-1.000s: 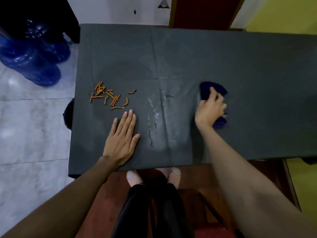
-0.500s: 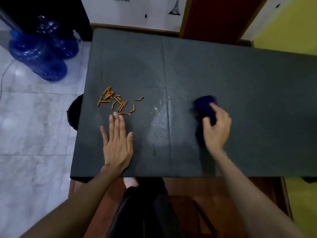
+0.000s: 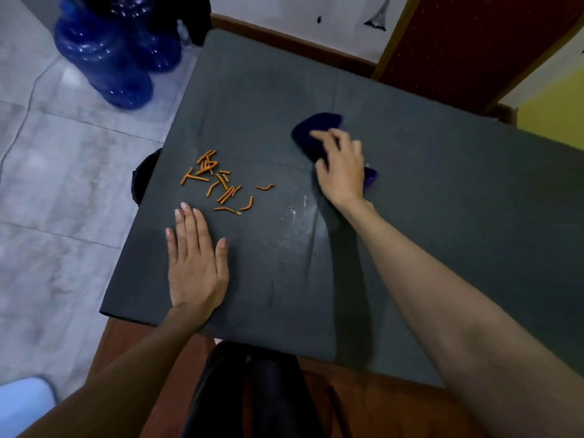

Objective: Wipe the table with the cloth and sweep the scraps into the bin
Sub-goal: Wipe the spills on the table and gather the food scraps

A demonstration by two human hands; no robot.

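Head view: your left hand (image 3: pixel 196 260) lies flat on the grey table (image 3: pixel 442 216), fingers straight and together, holding nothing, its fingertips just near of the orange scraps (image 3: pixel 221 181). Your right hand (image 3: pixel 339 169) presses the dark blue cloth (image 3: pixel 316 131) to the table right of the scraps, fingers curled over the bunched fabric. A wet smear (image 3: pixel 300 216) shows between your hands. The dark bin (image 3: pixel 142 175) sits at the table's left edge, mostly hidden.

Grey tiled floor (image 3: pixel 47 184); blue jugs (image 3: pixel 101 64)
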